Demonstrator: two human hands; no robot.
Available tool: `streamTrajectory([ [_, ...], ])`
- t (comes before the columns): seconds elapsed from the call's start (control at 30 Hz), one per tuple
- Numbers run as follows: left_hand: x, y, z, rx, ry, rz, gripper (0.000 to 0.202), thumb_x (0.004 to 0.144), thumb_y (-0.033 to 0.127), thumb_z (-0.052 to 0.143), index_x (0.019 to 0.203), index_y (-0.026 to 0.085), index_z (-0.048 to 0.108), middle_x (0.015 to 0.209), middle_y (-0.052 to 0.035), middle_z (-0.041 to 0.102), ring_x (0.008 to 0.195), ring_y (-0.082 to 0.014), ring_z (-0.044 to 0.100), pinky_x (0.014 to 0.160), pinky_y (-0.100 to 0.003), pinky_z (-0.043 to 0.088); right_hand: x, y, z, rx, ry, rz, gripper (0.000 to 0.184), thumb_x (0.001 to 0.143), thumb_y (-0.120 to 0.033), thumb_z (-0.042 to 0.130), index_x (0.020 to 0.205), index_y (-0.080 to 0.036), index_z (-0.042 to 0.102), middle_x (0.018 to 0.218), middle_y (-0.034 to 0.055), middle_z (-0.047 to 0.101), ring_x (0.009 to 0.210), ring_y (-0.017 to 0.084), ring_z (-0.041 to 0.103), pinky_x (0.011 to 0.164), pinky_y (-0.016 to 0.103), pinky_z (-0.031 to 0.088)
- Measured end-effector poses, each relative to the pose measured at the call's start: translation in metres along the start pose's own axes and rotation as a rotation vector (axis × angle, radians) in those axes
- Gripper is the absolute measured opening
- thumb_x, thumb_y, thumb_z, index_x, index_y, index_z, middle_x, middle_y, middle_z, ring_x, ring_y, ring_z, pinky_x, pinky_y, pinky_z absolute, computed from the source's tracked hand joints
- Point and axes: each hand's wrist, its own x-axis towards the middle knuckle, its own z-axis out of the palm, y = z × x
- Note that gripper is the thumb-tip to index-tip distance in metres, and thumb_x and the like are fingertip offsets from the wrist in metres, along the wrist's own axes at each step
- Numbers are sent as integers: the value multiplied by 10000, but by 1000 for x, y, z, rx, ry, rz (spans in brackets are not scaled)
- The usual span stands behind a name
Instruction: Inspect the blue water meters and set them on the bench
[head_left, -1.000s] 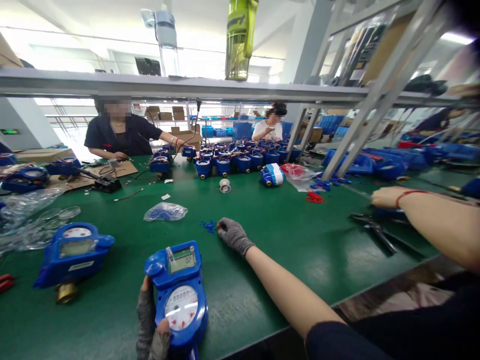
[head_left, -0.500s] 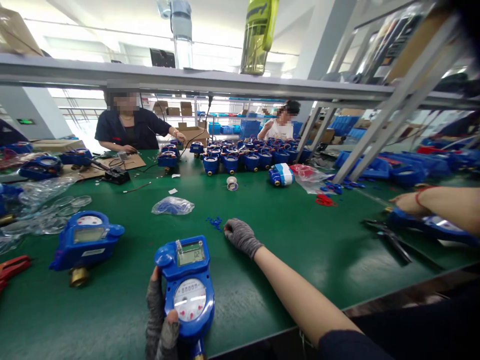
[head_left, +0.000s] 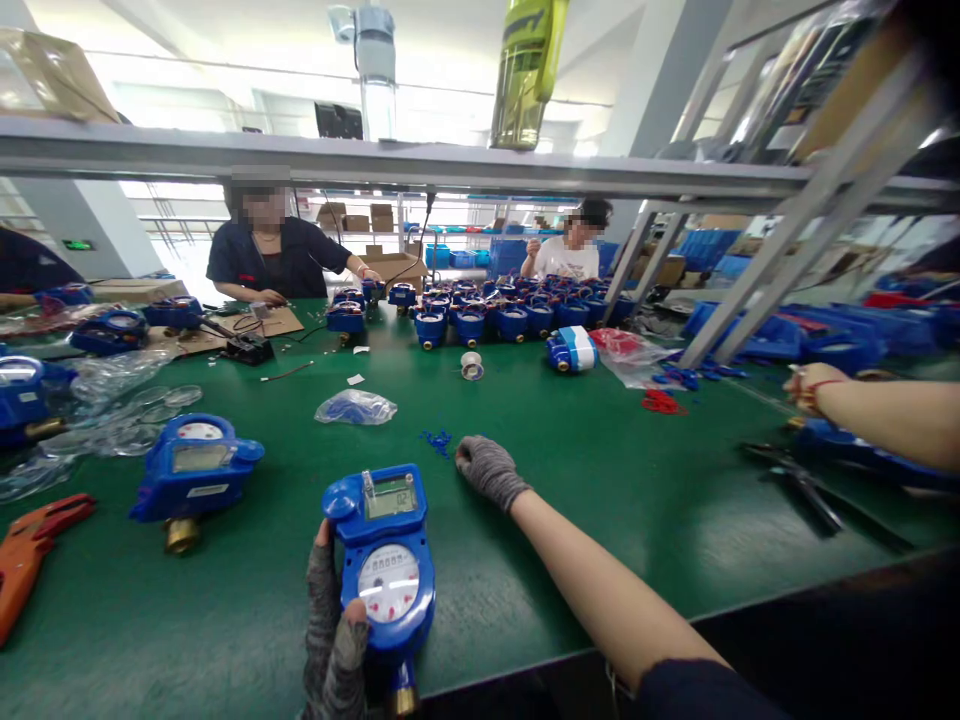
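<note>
A: What has changed over the last second?

B: Little in the hands. The left hand (head_left: pixel 330 640) keeps its grip clamped on the blue meter (head_left: pixel 384 560) at the near edge of the bench (head_left: pixel 570 500), thumb on the rim of the dial. The view has swung left, so everything sits a bit further right and an orange tool (head_left: pixel 34 550) now shows at nine o'clock.

A: And the right hand?

B: The right hand (head_left: pixel 484 468) has stayed out at one o'clock from the meter, gloved fingers curled together, fingertips just beside the small blue parts (head_left: pixel 437 440) scattered on the bench. I cannot tell whether a piece is pinched between them. My judgement is that it is picking at that scatter while the meter is held ready.

A: How does the meter look?

B: Blue housing, upright toward the camera, a small display reading digits above a round white dial, and a brass fitting at its lower end.

A: Further out?

B: A second meter (head_left: pixel 196 470) lies at ten o'clock, a clear bag (head_left: pixel 356 407) at twelve, and a row of meters (head_left: pixel 487 320) beyond it. At three o'clock a co-worker's arm (head_left: pixel 877 415) has drawn back above another blue unit.
</note>
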Motion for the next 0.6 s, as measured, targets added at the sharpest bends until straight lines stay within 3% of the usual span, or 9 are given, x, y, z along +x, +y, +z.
streamTrajectory([
  [0.1, 3, -3, 1, -77, -12, -3, 898, 741, 624, 676, 1496, 264, 352, 1560, -113, 338, 1386, -408, 357, 1106, -539, 364, -17, -10, -13, 70, 35, -59, 114, 905, -153, 561, 888, -117, 668, 933, 108, 691, 891, 197, 636, 831, 318, 480],
  [0.17, 3, -3, 1, -95, 3, -15, 892, 722, 623, 696, 1481, 283, 375, 1555, -104, 350, 1380, -400, 369, 1096, -522, 381, -40, -23, -27, 142, 48, -143, 108, 922, -169, 550, 938, -139, 653, 956, 76, 686, 892, 165, 627, 820, 269, 479],
  [0.23, 1, 1, 2, -91, 17, -35, 833, 739, 578, 701, 1465, 303, 399, 1551, -85, 363, 1368, -381, 396, 1070, -482, 420, -69, -38, -41, 264, 61, -279, 95, 943, -206, 539, 966, -180, 628, 965, 29, 671, 885, 132, 616, 807, 233, 479],
  [0.37, -9, 17, 3, -91, -20, -150, 786, 813, 512, 643, 1505, 332, 317, 1506, -84, 435, 1279, -353, 513, 996, -447, 491, -115, -61, -56, 515, 99, -587, 109, 941, -252, 541, 907, -196, 627, 905, 35, 640, 834, 156, 590, 779, 284, 485],
  [0.6, -14, 20, -4, 4, -54, -145, 690, 887, 481, 553, 1513, 358, 289, 1597, -50, 283, 1379, -338, 397, 1122, -486, 351, -122, -66, -48, 367, 115, -646, 160, 956, -285, 524, 931, -187, 648, 966, 73, 649, 885, 186, 590, 834, 337, 488],
])
